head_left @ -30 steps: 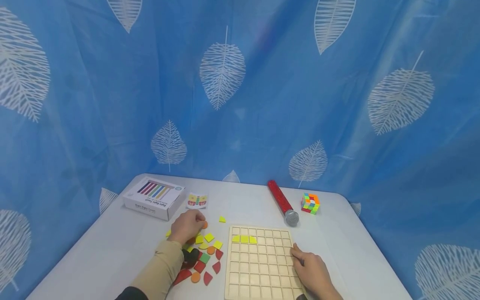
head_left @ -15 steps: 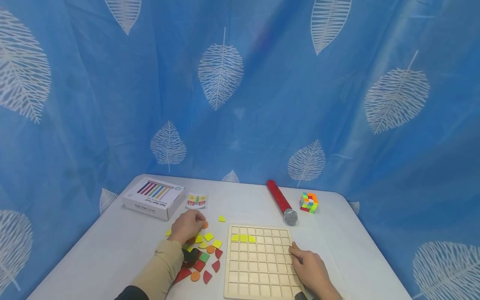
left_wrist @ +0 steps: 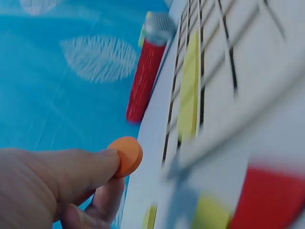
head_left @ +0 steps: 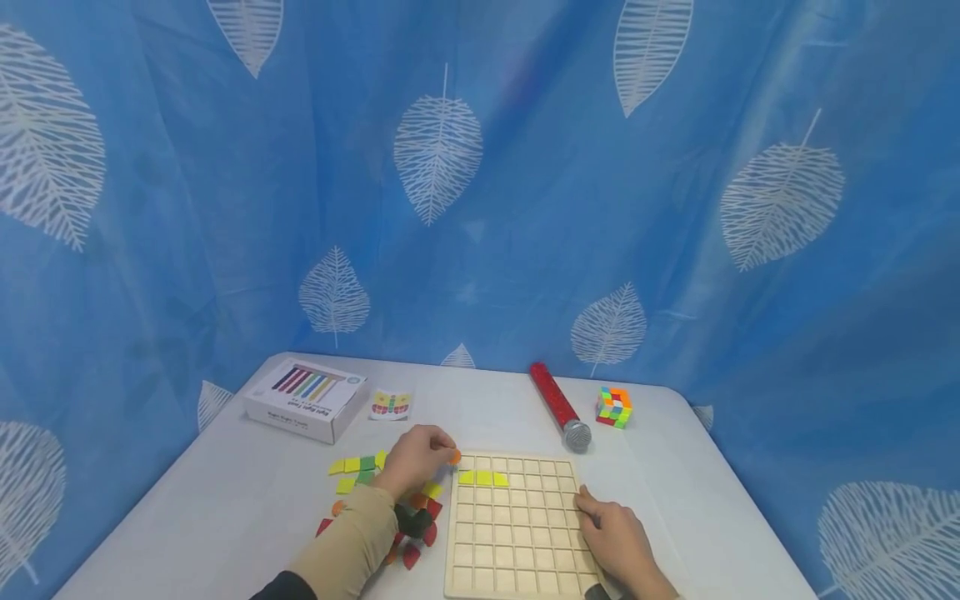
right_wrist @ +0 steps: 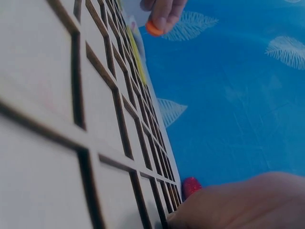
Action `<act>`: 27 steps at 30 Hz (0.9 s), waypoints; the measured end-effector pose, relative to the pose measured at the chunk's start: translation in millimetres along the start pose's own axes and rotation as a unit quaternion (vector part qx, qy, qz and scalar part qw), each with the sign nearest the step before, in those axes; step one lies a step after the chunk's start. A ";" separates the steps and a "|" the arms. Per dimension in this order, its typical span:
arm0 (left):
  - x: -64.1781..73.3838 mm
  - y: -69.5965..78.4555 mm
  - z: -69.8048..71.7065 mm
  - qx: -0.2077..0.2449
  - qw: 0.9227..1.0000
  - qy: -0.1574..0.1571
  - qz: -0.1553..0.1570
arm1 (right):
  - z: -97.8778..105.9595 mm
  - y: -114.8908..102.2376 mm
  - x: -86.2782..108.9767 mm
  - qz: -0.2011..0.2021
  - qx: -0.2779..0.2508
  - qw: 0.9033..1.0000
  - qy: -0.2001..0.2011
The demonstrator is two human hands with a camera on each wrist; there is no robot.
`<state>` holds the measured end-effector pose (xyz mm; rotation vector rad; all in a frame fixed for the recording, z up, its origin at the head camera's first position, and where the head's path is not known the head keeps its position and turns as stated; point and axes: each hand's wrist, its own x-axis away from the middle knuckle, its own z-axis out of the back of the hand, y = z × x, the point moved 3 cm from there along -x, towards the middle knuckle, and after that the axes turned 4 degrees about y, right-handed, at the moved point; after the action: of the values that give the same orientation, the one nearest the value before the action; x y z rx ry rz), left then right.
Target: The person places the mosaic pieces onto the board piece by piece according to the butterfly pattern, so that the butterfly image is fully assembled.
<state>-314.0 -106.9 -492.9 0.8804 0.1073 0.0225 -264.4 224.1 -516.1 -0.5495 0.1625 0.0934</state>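
Observation:
My left hand [head_left: 418, 457] pinches an orange disc [left_wrist: 127, 157] between thumb and fingers, just above the top left corner of the wooden grid board [head_left: 513, 533]. Three yellow tiles [head_left: 483, 478] lie side by side in the board's second row. My right hand [head_left: 621, 540] holds the board's right edge. In the right wrist view the disc shows beyond the far end of the board. Loose yellow, green, red and orange tiles lie left of the board, partly hidden under my left forearm; among them is a green square tile [head_left: 367, 462].
A small card [head_left: 390, 405] with a coloured pattern lies behind the tiles, beside a white box [head_left: 303, 398]. Towards the back right are a red microphone [head_left: 557, 400] and a puzzle cube [head_left: 614, 407]. A blue curtain [head_left: 517, 208] hangs behind the white table [head_left: 675, 475].
My left hand has lifted the orange disc from among the loose tiles and carried it right to the board's corner. The right hand stays at the board's edge.

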 end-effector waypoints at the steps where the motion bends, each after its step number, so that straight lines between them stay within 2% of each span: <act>1: 1.2 4.0 -4.9 0.007 1.000 -0.009 0.002 | -0.1 0.1 0.0 0.000 0.000 1.000 0.000; 5: 2.1 18.7 -21.9 0.013 0.999 -0.033 -0.016 | -0.8 -0.5 -0.4 -0.001 -0.003 1.000 -0.001; 8: 1.4 28.8 -31.1 0.006 0.998 -0.044 -0.051 | -0.8 -0.6 -0.5 0.001 -0.006 1.000 0.003; 11: 0.8 37.2 -40.5 0.007 0.996 -0.055 -0.069 | -0.4 0.3 -0.1 0.001 -0.012 1.000 0.005; 20: -2.3 47.0 -73.0 -0.004 0.994 -0.078 -0.078 | 2.0 1.7 1.4 0.011 -0.012 1.000 0.003; 27: -0.5 50.5 -82.1 -0.023 0.993 -0.074 -0.090 | 1.0 2.0 1.2 0.011 -0.010 1.000 0.001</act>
<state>-321.8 -11.7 -505.9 0.8199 0.0472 -0.2076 -263.4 226.3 -516.5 -0.5684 0.1692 0.1163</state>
